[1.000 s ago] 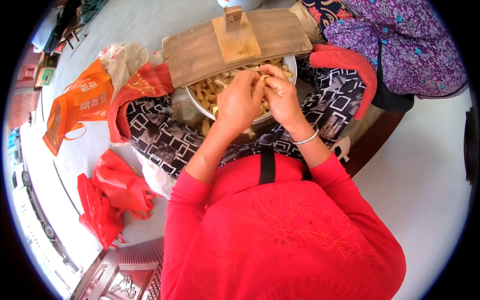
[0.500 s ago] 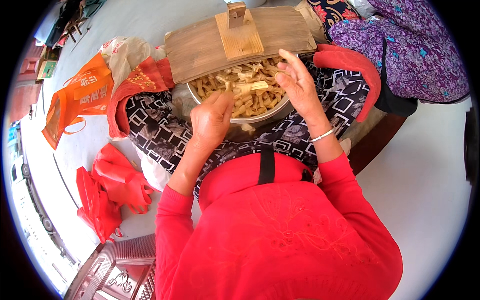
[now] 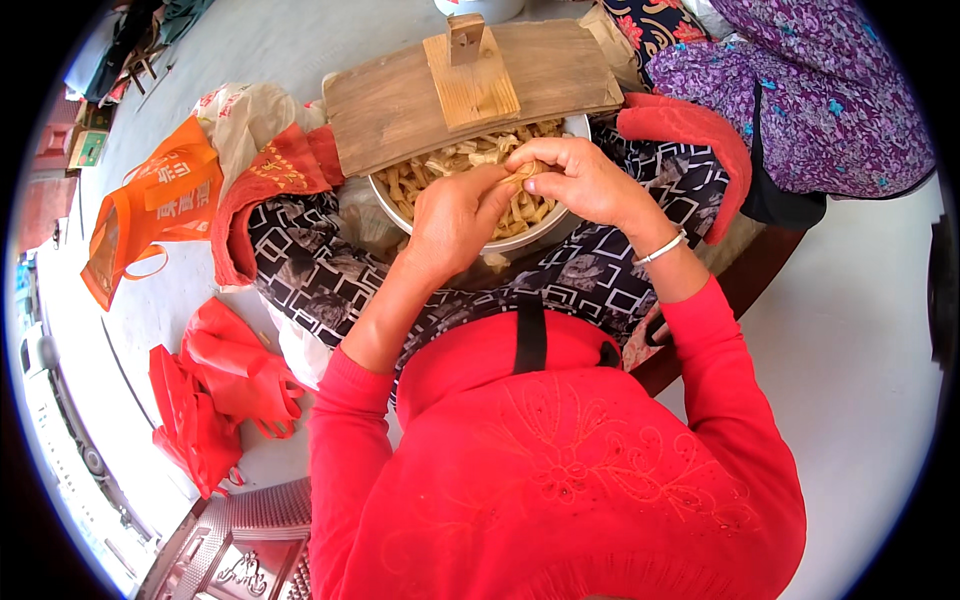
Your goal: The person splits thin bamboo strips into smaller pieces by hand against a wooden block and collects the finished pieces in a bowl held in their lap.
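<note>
A metal basin [image 3: 525, 237] full of pale yellow-brown strip-like pieces [image 3: 410, 175] sits between the patterned legs. A long wooden board [image 3: 380, 110] lies across its far side, with a lighter plank and small upright block [image 3: 470, 95] on top. My left hand [image 3: 452, 222] and my right hand [image 3: 590, 185] meet over the pieces, their fingers pinched on one pale strip [image 3: 524, 172]. The left fingertips are partly hidden. A silver bangle circles the right wrist.
An orange bag [image 3: 160, 210] and a pale plastic bag [image 3: 240, 115] lie left; red bags [image 3: 220, 380] lie below them. Red cloths [image 3: 725, 150] cover both knees. Purple floral fabric [image 3: 800, 110] is at the upper right. A carved panel [image 3: 240, 550] shows at the lower left.
Half a second ago my hands were apart, the right one open and raised. Now they have come together over the basin, closed on a strip, similar to one second ago.
</note>
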Demonstrator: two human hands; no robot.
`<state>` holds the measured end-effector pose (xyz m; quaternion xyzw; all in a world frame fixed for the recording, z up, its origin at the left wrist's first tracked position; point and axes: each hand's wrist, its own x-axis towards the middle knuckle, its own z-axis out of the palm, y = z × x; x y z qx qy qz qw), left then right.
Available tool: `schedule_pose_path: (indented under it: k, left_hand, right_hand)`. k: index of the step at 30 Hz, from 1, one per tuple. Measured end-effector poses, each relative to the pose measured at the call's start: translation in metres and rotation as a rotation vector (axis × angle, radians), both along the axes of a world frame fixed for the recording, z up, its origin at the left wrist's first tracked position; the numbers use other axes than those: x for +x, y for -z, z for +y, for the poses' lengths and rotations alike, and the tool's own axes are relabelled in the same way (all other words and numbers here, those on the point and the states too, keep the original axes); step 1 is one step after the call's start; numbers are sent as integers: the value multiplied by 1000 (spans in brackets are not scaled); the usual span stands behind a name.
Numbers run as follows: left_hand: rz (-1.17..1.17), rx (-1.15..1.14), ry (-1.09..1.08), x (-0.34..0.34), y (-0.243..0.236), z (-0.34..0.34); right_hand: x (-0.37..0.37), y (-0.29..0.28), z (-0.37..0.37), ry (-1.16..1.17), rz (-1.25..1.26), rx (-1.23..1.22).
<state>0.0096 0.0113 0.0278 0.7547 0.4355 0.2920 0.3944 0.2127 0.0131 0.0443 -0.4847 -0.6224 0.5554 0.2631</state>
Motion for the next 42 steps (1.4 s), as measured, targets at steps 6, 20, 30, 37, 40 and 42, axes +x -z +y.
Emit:
schedule_pose_path:
  k: [6, 20, 30, 37, 40, 42]
  left_hand:
    - [135, 139, -21, 9, 0, -11]
    - [-559, -1039, 106, -12, 7, 17]
    - [-443, -889, 59, -18, 0, 41]
    - [-373, -638, -86, -25, 0, 88]
    - [-397, -611, -120, -21, 4, 105]
    - [-388, -560, -130, -19, 12, 113]
  right_hand:
    - [-5, 11, -8, 54, -183, 193]
    - [5, 9, 4, -15, 507, -296]
    - [15, -3, 20, 138, 363, -185]
    - [1, 11, 55, 239, 219, 51]
    - [-3, 18, 67, 287, 63, 204]
    - [-4, 23, 74, 308, -64, 282]
